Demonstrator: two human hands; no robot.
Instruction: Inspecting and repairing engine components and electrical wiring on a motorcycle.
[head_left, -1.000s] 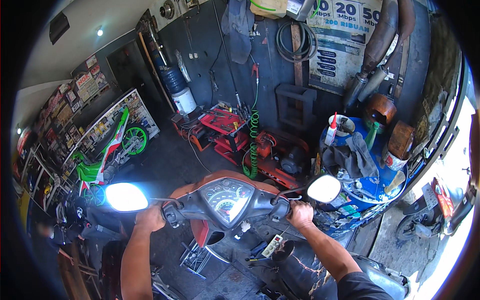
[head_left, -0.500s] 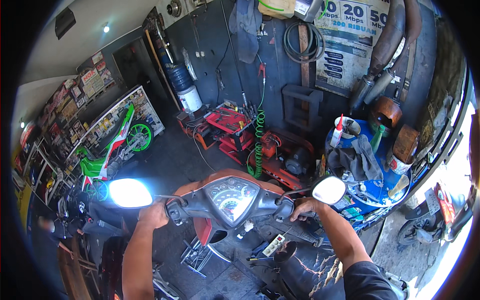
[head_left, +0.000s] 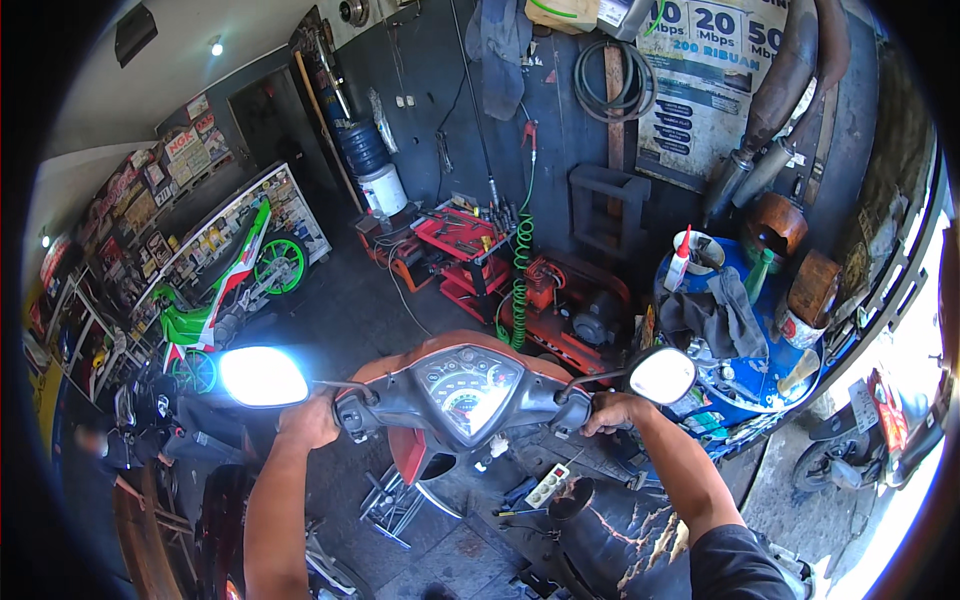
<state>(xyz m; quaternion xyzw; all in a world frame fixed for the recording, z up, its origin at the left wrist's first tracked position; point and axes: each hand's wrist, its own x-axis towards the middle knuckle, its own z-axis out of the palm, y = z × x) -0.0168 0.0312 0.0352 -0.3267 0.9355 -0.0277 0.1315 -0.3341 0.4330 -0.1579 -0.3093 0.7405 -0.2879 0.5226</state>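
Note:
My left hand [head_left: 310, 424] is closed round the left handlebar grip of an orange and black scooter. On the other side my right hand [head_left: 612, 411] wraps the right grip; its fingers partly hide it. Between them sits the scooter's instrument panel [head_left: 468, 392], a glazed speedometer with glare on it. Above my left hand, the left mirror [head_left: 264, 377] shines bright. The right mirror [head_left: 662, 376] stands above my right wrist. A torn black seat [head_left: 625, 540] shows below my right forearm.
A blue drum [head_left: 730, 400] with rags and bottles stands at right. Ahead are a red compressor [head_left: 575, 320] and a red tool trolley [head_left: 462, 235]. A green motorbike [head_left: 215, 300] and a person [head_left: 125, 440] are at left. A power strip [head_left: 547, 486] lies on the floor.
The surroundings have shifted slightly right in the view, and the handlebar a little too. Both hands keep hold of the grips.

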